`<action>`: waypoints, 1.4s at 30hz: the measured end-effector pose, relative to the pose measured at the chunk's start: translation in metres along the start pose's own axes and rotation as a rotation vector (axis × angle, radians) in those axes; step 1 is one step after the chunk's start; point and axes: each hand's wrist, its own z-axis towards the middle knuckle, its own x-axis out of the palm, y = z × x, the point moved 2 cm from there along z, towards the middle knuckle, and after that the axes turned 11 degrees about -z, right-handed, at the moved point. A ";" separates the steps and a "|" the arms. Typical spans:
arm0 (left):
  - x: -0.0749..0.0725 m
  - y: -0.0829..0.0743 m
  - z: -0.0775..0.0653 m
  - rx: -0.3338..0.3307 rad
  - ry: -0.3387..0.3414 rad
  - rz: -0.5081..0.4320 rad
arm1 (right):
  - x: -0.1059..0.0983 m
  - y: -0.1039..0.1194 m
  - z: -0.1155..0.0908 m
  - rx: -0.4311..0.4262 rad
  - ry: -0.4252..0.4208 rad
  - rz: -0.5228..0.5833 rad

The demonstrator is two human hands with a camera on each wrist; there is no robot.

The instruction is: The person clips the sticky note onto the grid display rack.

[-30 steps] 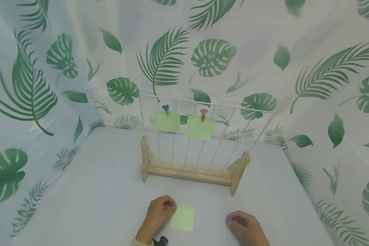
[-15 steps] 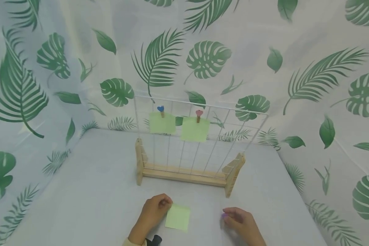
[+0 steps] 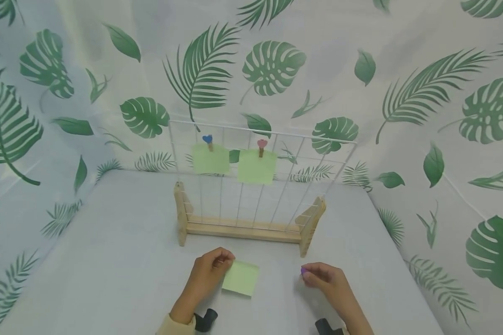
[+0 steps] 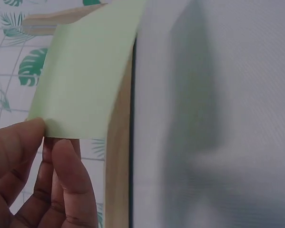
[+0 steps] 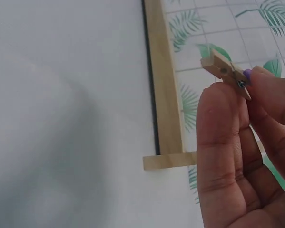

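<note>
My left hand [image 3: 209,274] pinches a green sticky note [image 4: 83,80] by one corner, and the note is lifted off the table, as its shadow in the left wrist view shows. On the other side, my right hand [image 3: 329,281] holds a small wooden clothespin [image 5: 225,71] with a purple top between thumb and fingers. Ahead of both hands stands a white wire grid rack [image 3: 251,200] on a wooden base [image 3: 243,231]. Two green notes hang on it, the left note [image 3: 211,159] under a blue heart clothespin [image 3: 208,140], the right note [image 3: 257,167] under a pink heart clothespin [image 3: 261,145].
The rack's wooden side feet, a left foot [image 3: 180,216] and a right foot [image 3: 312,228], rest on the white tabletop [image 3: 121,260]. Behind and at both sides rises a white curtain [image 3: 327,56] printed with green leaves. Black wrist cameras are strapped to both wrists.
My left hand has raised the sticky note off the table and moved toward the rack. The right hand has also moved forward and up with its clothespin. The head view has shifted slightly.
</note>
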 end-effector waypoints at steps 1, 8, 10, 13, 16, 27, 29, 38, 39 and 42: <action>0.000 -0.001 0.001 0.000 -0.003 -0.001 | -0.001 0.001 0.001 -0.002 -0.006 -0.008; 0.001 -0.008 0.004 -0.002 -0.039 -0.036 | -0.011 0.014 0.001 -0.013 -0.062 -0.024; 0.002 -0.010 0.006 -0.001 -0.049 -0.056 | -0.015 0.018 0.001 -0.038 -0.072 -0.012; 0.003 -0.014 0.008 0.007 -0.047 -0.097 | -0.019 0.023 0.002 -0.066 -0.079 0.004; 0.003 -0.019 0.010 0.016 -0.034 -0.127 | -0.022 0.027 0.002 -0.090 -0.088 0.005; 0.006 -0.034 0.017 0.042 0.004 -0.163 | -0.033 0.044 0.003 -0.182 -0.119 -0.046; 0.006 -0.036 0.018 0.046 0.004 -0.162 | -0.035 0.047 0.004 -0.205 -0.129 -0.063; 0.004 -0.050 0.026 0.081 -0.021 -0.189 | -0.045 0.061 0.005 -0.275 -0.157 -0.117; 0.003 -0.052 0.027 0.086 -0.024 -0.192 | -0.046 0.063 0.005 -0.279 -0.161 -0.121; 0.003 -0.056 0.030 0.099 -0.028 -0.194 | -0.047 0.067 0.006 -0.282 -0.170 -0.127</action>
